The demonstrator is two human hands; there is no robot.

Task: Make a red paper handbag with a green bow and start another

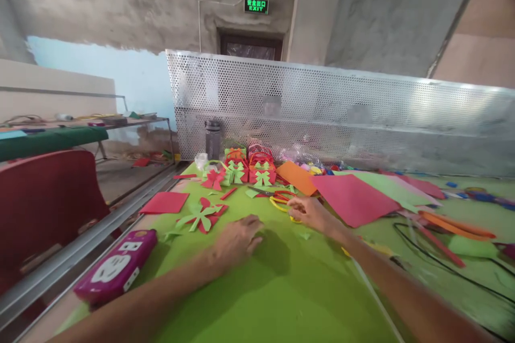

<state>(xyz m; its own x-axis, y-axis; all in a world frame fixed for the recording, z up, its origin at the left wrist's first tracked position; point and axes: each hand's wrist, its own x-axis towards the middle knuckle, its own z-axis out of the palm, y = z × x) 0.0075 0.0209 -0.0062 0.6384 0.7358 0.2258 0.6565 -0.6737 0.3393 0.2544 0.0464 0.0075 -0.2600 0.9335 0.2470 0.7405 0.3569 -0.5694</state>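
My right hand (309, 213) is at the scissors (277, 203), its fingers curled on the yellow-and-red handles. The dark blades (260, 191) point left, and the fingers hide part of the handles. To the left, my left hand (238, 240) hovers low over the green tabletop (257, 300), slightly blurred. Its fingers are loosely bent, the thumb stands apart, and nothing shows in it. Nearest to it lie cut paper flower shapes, a light green one (200, 218) on top of a red one (211, 209). A small green scrap (306, 236) is below my right hand.
Small red paper baskets (262, 174) with green bows stand at the back, near a grey bottle (213, 139). Pink paper (354, 198) and orange paper (296, 177) lie right. A purple case (118, 265) and red paper (166, 202) are left. A perforated metal screen (322, 96) borders the table.
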